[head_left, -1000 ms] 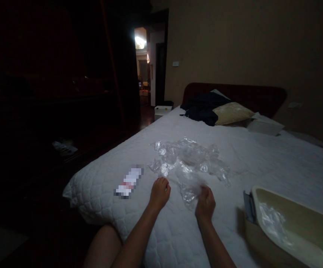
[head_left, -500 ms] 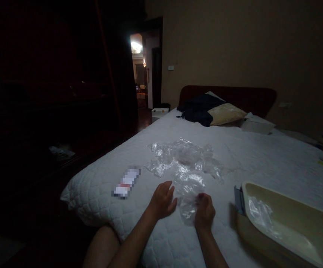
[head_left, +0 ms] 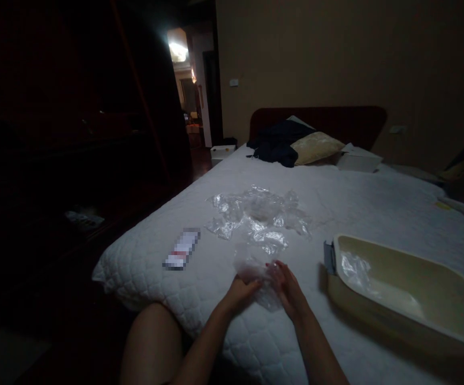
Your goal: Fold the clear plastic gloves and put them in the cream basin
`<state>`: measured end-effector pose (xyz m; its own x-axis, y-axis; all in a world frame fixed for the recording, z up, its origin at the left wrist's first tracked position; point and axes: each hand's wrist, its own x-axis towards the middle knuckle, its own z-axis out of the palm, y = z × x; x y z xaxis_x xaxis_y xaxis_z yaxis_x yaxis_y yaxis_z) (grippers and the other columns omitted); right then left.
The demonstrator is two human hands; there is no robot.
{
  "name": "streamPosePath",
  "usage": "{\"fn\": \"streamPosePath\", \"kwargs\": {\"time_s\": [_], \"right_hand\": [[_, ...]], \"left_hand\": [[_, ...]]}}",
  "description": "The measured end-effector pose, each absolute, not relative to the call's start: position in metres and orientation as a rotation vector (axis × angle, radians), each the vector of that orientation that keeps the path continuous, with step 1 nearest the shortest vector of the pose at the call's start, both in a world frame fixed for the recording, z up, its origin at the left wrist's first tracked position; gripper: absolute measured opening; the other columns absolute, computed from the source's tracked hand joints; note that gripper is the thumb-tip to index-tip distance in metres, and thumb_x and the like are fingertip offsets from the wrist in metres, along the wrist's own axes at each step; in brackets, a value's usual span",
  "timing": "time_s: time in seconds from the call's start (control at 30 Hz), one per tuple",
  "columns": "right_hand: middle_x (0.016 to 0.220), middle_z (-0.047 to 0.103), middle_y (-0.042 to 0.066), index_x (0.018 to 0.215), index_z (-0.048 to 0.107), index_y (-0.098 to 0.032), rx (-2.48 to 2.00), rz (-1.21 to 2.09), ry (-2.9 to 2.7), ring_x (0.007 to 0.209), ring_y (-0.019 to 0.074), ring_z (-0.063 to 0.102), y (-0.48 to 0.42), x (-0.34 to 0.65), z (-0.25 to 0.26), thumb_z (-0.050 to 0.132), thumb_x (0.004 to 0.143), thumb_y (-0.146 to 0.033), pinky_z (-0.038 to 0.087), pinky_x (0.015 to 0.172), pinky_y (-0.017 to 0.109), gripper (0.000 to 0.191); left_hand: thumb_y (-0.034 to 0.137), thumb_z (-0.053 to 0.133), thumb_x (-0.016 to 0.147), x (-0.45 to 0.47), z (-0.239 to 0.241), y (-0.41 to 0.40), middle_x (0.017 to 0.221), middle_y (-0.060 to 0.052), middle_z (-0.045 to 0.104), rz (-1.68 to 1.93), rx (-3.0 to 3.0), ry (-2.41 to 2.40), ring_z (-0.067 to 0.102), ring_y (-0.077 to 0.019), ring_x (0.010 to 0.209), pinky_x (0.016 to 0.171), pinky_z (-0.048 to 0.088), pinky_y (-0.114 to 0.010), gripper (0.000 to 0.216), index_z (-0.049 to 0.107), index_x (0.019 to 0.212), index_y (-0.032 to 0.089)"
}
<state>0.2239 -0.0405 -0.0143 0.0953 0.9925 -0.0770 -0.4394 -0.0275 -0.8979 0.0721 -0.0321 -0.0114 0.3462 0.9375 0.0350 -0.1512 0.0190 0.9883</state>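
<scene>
Low over the front of the bed, a clear plastic bag (head_left: 267, 298) is crumpled between my two hands. My left hand (head_left: 243, 292) has its thumb over the film, and its other fingers are hidden behind it. From the other side my right hand (head_left: 291, 293) grips the bag, fingertips bent onto its upper part. Just beyond my hands lies a loose spread of thin clear plastic bags (head_left: 256, 211), wrinkled and shiny, on the white quilted bedcover (head_left: 167, 224).
To the right stands a beige plastic bin (head_left: 400, 315) with a grey latch and some clear plastic (head_left: 356, 270) inside. A blurred-out flat object (head_left: 182, 249) lies left of my hands. Dark clothing (head_left: 275, 144) and a yellowish pillow (head_left: 316, 147) lie near the headboard (head_left: 336, 117).
My left hand has moved right from beside the bag to take hold of it. My right hand has turned inward, and the bag is bunched between both. The camera view has shifted slightly.
</scene>
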Motion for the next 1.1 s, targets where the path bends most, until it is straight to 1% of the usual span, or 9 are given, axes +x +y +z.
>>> {"fn": "streamPosePath", "kwargs": {"time_s": [0.1, 0.2, 0.33, 0.47, 0.53, 0.77, 0.87, 1.0, 1.1], "right_hand": [[0.102, 0.062, 0.011, 0.104, 0.053, -0.021, -0.935, 1.337, -0.838, 0.092, 0.0236, 0.059, -0.038, 0.225, -0.021, 0.047, 0.075, -0.055, 0.046, 0.079, 0.041, 0.045], [0.103, 0.061, 0.01, 0.104, 0.054, -0.022, -0.963, 1.35, -0.896, 0.091, 0.0225, 0.058, -0.04, 0.226, -0.022, 0.053, 0.07, -0.056, 0.046, 0.079, 0.039, 0.048], [0.099, 0.061, 0.004, 0.1, 0.058, -0.026, -0.955, 1.462, -0.896, 0.088, 0.0178, 0.057, -0.045, 0.222, -0.017, 0.069, 0.064, -0.038, 0.045, 0.077, 0.03, 0.04], [0.075, 0.061, 0.002, 0.081, 0.062, -0.019, -1.024, 1.45, -0.941, 0.068, 0.0146, 0.055, -0.046, 0.218, -0.018, 0.073, 0.058, -0.032, 0.043, 0.062, 0.026, 0.029], [0.07, 0.059, 0.0, 0.076, 0.062, -0.018, -1.055, 1.437, -0.936, 0.062, 0.0125, 0.052, -0.045, 0.218, -0.019, 0.073, 0.059, -0.032, 0.04, 0.058, 0.024, 0.025], [0.067, 0.056, -0.003, 0.076, 0.059, -0.021, -0.956, 1.469, -0.816, 0.058, 0.0099, 0.049, -0.046, 0.22, -0.017, 0.07, 0.064, -0.032, 0.037, 0.054, 0.021, 0.019], [0.068, 0.057, -0.003, 0.077, 0.058, -0.022, -0.926, 1.486, -0.761, 0.059, 0.0103, 0.05, -0.047, 0.222, -0.015, 0.071, 0.063, -0.029, 0.037, 0.054, 0.021, 0.02], [0.074, 0.06, -0.002, 0.077, 0.06, -0.023, -0.874, 1.475, -0.675, 0.064, 0.0117, 0.054, -0.048, 0.225, -0.013, 0.071, 0.062, -0.03, 0.041, 0.058, 0.023, 0.02], [0.074, 0.062, -0.002, 0.075, 0.061, -0.024, -0.848, 1.457, -0.611, 0.065, 0.0115, 0.055, -0.047, 0.227, -0.013, 0.072, 0.061, -0.03, 0.043, 0.059, 0.024, 0.019]], "left_hand": [[0.038, 0.067, 0.063, 0.069, -0.012, -0.027, 0.085, -0.009, 0.066, 1.139, 1.088, 0.956, 0.06, -0.021, 0.079, 0.076, 0.045, -0.034, 0.033, 0.066, 0.085, 0.012], [0.035, 0.071, 0.058, 0.068, -0.015, -0.025, 0.074, -0.005, 0.065, 1.186, 1.01, 1.015, 0.059, -0.0166, 0.069, 0.067, 0.045, -0.028, 0.029, 0.065, 0.075, 0.012], [0.031, 0.073, 0.055, 0.07, -0.015, -0.027, 0.068, -0.003, 0.063, 1.171, 1.004, 0.95, 0.056, -0.0132, 0.062, 0.061, 0.043, -0.024, 0.026, 0.064, 0.071, 0.012], [0.031, 0.074, 0.055, 0.07, -0.013, -0.029, 0.066, -0.004, 0.064, 1.15, 1.006, 0.867, 0.056, -0.013, 0.061, 0.062, 0.042, -0.025, 0.026, 0.066, 0.07, 0.011], [0.032, 0.074, 0.055, 0.07, -0.012, -0.029, 0.069, -0.004, 0.065, 1.159, 0.983, 0.85, 0.056, -0.0137, 0.062, 0.064, 0.042, -0.026, 0.028, 0.066, 0.072, 0.011], [0.047, 0.059, 0.069, 0.066, -0.014, -0.026, 0.071, -0.006, 0.066, 1.266, 0.863, 0.94, 0.057, -0.0149, 0.068, 0.071, 0.041, -0.027, 0.037, 0.067, 0.07, 0.011], [0.046, 0.059, 0.07, 0.064, -0.015, -0.023, 0.074, -0.006, 0.066, 1.293, 0.741, 0.901, 0.057, -0.0159, 0.073, 0.075, 0.04, -0.028, 0.036, 0.067, 0.074, 0.011], [0.043, 0.06, 0.07, 0.064, -0.017, -0.018, 0.08, -0.005, 0.066, 1.382, 0.522, 0.681, 0.058, -0.0157, 0.078, 0.079, 0.04, -0.028, 0.032, 0.065, 0.08, 0.013], [0.04, 0.062, 0.069, 0.064, -0.019, -0.015, 0.073, -0.004, 0.066, 1.399, 0.431, 0.596, 0.059, -0.0143, 0.072, 0.078, 0.041, -0.028, 0.028, 0.064, 0.076, 0.013]]}}
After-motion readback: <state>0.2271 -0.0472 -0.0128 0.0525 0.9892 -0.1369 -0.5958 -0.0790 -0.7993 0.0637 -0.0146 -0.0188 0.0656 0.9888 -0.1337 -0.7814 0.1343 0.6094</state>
